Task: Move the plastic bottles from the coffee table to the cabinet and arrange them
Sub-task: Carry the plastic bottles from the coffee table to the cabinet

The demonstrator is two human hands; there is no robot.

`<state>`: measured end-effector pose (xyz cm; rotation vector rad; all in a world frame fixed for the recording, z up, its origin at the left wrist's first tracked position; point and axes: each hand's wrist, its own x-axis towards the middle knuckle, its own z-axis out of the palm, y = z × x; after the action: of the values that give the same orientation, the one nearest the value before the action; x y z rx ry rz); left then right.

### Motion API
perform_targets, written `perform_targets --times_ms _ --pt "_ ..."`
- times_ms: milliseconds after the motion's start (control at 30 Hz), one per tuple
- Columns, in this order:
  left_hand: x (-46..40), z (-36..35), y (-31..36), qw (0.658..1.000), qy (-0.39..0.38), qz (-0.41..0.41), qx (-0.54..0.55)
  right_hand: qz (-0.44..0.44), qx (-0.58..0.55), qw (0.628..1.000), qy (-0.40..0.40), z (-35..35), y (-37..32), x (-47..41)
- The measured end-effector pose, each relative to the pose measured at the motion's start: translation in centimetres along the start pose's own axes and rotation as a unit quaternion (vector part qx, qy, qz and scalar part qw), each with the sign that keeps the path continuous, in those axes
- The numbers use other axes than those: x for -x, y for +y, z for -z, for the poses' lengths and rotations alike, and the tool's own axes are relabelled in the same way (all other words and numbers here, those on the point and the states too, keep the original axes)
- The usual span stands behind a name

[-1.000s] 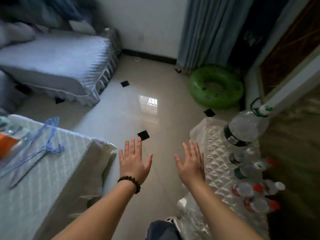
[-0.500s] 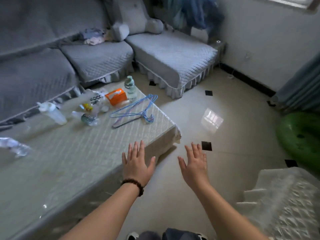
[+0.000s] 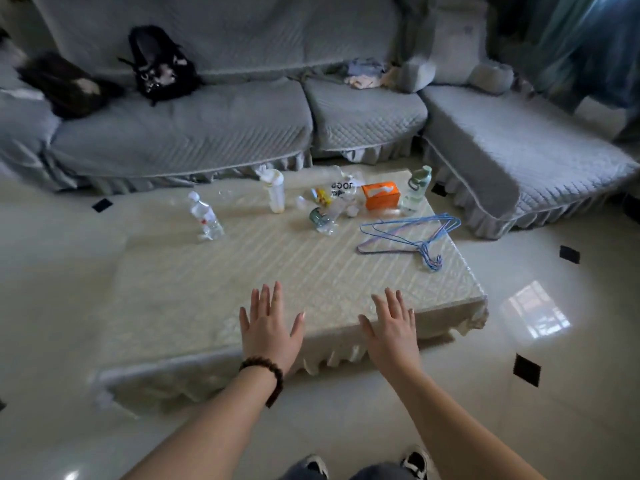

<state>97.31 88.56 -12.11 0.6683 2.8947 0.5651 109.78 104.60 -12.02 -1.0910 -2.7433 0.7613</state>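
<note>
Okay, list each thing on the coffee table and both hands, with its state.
Clear plastic bottle with white cap: upright, capped.
Cream drink bottle: upright.
Green-lidded bottle: upright, closed.
Clear bottle with green label: lying down.
Orange tissue box: tissue showing.
Blue wire hangers: lying flat.
Left hand: open, empty.
Right hand: open, empty.

Colours and patterns: pale surface, grey seating, scattered bright items.
Surface cover cream, quilted in diagonal lines. Sofa grey, diamond-quilted. Tissue box orange. Hangers light blue. Clear bottle with red mark; tumbler pale green. Floor glossy cream with black diamond insets. Bracelet dark brown beads.
</note>
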Motion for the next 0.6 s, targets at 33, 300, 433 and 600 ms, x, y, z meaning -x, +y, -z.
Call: perform_targets --times_ms 33,300,433,600 --pt "-0.3 0.3 -0.9 1.000 0.004 0.013 0.002 0.009 0.004 1.000 -0.008 -0.4 -0.8 -0.6" --pt "-3.1 1.9 -6.0 0.996 0.025 0.084 0.013 0.063 0.017 0.996 -0.063 -3.6 -6.5 -5.7" --pt "-6.0 2.2 -8.0 0.993 0.029 0.112 0.026 0.084 0.024 0.993 -0.083 -5.3 -8.9 -9.1" --pt "-12.4 2.4 -9.7 0.988 0.040 0.144 0.033 0.091 0.026 0.990 -0.104 -7.7 -11.4 -15.3"
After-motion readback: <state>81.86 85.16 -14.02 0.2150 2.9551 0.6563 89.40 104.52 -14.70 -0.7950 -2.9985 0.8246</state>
